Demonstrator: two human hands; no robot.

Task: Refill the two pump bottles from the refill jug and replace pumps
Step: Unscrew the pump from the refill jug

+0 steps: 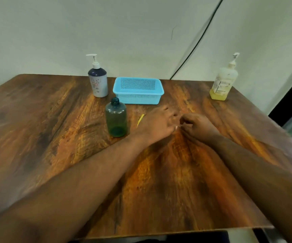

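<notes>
A green translucent bottle stands upright mid-table with its neck uncapped and no pump; it looks nearly empty. At the back stands a white and navy pump bottle with its pump on. Far right stands a clear pump bottle, pump on, with a low layer of yellow liquid. My left hand and my right hand meet just right of the green bottle, fingers curled toward each other. A tiny white bit shows between their fingertips; what it is I cannot tell. A thin yellow strip lies by my left hand.
A light blue perforated basket sits at the back centre, between the two pump bottles. The wooden table ends close to the wall behind. A black cable runs down the wall. No refill jug is in view.
</notes>
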